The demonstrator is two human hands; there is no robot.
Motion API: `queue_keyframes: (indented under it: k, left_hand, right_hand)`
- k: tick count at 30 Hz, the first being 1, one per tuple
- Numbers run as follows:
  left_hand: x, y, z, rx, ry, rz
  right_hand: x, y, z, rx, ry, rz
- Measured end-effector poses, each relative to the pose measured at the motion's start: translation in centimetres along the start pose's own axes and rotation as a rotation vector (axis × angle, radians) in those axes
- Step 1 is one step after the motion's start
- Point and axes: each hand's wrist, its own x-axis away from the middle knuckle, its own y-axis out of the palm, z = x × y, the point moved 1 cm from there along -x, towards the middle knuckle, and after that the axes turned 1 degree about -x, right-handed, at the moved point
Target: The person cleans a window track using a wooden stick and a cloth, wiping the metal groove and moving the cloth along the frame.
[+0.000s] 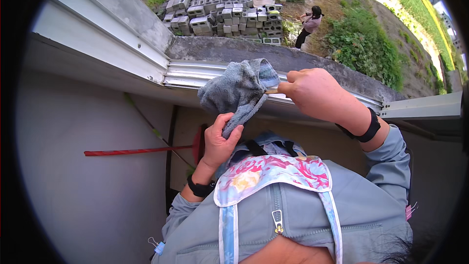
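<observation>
A grey-blue terry cloth hangs bunched over the white window track. My left hand pinches its lower corner between thumb and fingers. My right hand grips a thin, light brown stick-like handle. The handle's far end goes into the folds of the cloth, so what is on it is hidden. Both hands are in front of my chest, at the inner edge of the sill.
Beyond the track runs a rough concrete outer ledge. White window frame rises at left, another frame piece at right. A red-handled tool leans below left. Outside stand stacked concrete blocks and a person.
</observation>
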Motion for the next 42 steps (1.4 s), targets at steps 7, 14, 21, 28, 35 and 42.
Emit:
queue_keyframes:
  k: [7, 14, 21, 28, 35, 42]
  left_hand:
    - [-1.3, 0.8, 0.9, -0.041, 0.085, -0.107]
    - [-1.8, -0.2, -0.2, -0.017, 0.065, -0.128]
    - [-3.2, -0.8, 0.3, 0.029, 0.045, -0.232]
    - [-3.7, -1.4, -0.9, 0.028, 0.077, -0.260]
    - [-4.7, -2.5, -1.7, 0.047, 0.075, -0.274]
    - [-5.9, -2.3, -1.5, 0.050, 0.131, -0.325]
  right_hand:
    - [2.5, -1.4, 0.8, -0.066, 0.041, -0.079]
    - [3.4, -0.8, -0.4, -0.100, 0.104, -0.081]
    - [3.5, -1.0, -2.2, 0.070, 0.114, -0.070]
    - [3.4, -1.9, -2.5, 0.132, 0.192, -0.097]
    - [3.7, -1.6, -2.4, 0.059, 0.263, -0.094]
    - [3.2, -1.3, -3.7, 0.063, 0.275, -0.059]
